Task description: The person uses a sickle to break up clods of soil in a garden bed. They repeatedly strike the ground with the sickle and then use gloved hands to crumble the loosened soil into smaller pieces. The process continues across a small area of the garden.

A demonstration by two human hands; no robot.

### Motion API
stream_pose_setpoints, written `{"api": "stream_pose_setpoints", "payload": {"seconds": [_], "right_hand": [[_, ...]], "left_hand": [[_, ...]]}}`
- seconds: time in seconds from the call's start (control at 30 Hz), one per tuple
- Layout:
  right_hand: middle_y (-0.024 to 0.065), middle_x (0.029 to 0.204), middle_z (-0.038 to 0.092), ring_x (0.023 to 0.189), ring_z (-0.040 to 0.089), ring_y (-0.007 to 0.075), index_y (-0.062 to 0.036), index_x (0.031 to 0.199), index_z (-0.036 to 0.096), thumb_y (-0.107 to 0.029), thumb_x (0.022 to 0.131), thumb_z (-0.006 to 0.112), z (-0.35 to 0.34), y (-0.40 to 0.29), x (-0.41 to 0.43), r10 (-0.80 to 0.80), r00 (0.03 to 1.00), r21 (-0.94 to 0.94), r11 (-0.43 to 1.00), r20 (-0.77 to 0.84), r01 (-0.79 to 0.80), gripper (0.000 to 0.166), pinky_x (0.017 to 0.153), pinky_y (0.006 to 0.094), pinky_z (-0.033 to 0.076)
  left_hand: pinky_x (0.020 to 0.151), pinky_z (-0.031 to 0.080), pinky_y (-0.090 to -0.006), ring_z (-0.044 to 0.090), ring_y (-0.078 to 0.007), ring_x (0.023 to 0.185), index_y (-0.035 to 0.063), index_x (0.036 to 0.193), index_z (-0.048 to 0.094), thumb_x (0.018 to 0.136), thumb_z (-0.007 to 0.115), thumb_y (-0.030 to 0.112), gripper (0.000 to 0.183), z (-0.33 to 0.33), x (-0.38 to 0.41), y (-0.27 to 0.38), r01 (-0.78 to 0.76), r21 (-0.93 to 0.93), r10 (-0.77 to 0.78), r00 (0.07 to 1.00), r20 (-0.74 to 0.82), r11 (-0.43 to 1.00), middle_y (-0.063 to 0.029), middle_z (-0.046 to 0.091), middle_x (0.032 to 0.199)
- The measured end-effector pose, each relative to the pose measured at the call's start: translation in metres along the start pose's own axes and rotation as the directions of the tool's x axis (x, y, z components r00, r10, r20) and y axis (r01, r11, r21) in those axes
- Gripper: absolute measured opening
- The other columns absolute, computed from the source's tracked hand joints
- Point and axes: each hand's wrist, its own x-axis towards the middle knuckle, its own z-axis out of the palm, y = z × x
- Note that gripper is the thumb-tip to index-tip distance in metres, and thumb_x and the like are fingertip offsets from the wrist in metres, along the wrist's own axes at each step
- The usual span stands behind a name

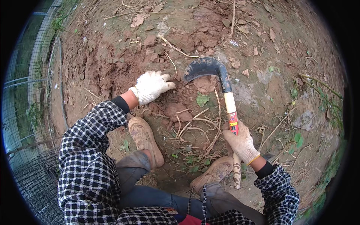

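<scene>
My right hand [241, 144], in a white knit glove, grips the wooden handle [230, 104] of a sickle at its middle. The dark, curved sickle blade [204, 67] is smeared with soil and points left, over the ground in front of me. A red and yellow label with writing wraps the handle just above my fingers. My left hand [154, 86], gloved too, is low over loose reddish soil [112, 70] to the left of the blade tip. Its fingers are a little apart and nothing shows in them; the palm side is hidden.
Dry stems [197, 121] and a green leaf [202, 99] lie between my hands. My soil-stained left shoe [143, 137] and right shoe [215, 171] stand on the dirt below. Wire mesh fencing [36, 70] runs along the left side. Green vines [323, 92] lie at the right.
</scene>
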Motion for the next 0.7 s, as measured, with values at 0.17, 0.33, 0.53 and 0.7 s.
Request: {"api": "stream_pose_setpoints", "payload": {"seconds": [0.17,0.33,0.53,0.7], "right_hand": [[0.0176,0.079,0.067,0.073,0.068,0.0348,-0.0027,0.104,0.062,-0.022,0.089,0.063,0.000,-0.005,0.002,-0.007,1.000,-0.009,1.000,-0.018,0.006,0.025,0.072,0.0449,0.053],[0.0216,0.084,0.068,0.078,0.069,0.0394,-0.0023,0.109,0.062,-0.021,0.092,0.063,0.001,-0.025,0.008,-0.138,0.987,-0.088,0.987,-0.083,0.131,0.026,0.073,0.0455,0.054],[0.0196,0.089,0.071,0.082,0.072,0.0353,-0.0057,0.118,0.062,-0.023,0.090,0.066,0.026,-0.029,0.028,-0.096,0.989,0.012,0.995,-0.110,0.098,0.033,0.075,0.0417,0.056],[0.0139,0.079,0.067,0.067,0.067,0.0261,-0.0065,0.111,0.057,-0.021,0.088,0.064,0.013,-0.040,0.047,0.130,0.965,0.047,0.988,0.228,-0.144,0.028,0.063,0.0405,0.057]], "left_hand": [[0.079,0.055,-0.0424,0.062,-0.0281,0.099,0.0233,0.120,0.067,0.082,0.063,0.010,0.040,0.003,-0.008,-0.007,-0.028,-0.014,0.028,0.999,-0.030,0.999,-0.0052,0.060,0.103],[0.079,0.055,-0.0431,0.064,-0.0282,0.099,0.0238,0.122,0.066,0.088,0.058,0.013,0.037,0.005,-0.017,-0.012,-0.035,-0.037,0.033,0.999,-0.035,0.999,-0.0064,0.061,0.104],[0.077,0.055,-0.0422,0.064,-0.0277,0.097,0.0228,0.121,0.067,0.087,0.059,0.013,0.037,0.005,-0.016,-0.010,-0.029,-0.055,0.026,0.998,-0.058,0.998,-0.0055,0.061,0.101],[0.078,0.055,-0.0414,0.064,-0.0274,0.097,0.0229,0.122,0.066,0.085,0.061,0.013,0.038,0.006,-0.022,-0.005,-0.026,-0.049,0.023,0.998,-0.057,0.998,-0.0049,0.061,0.102]]}}
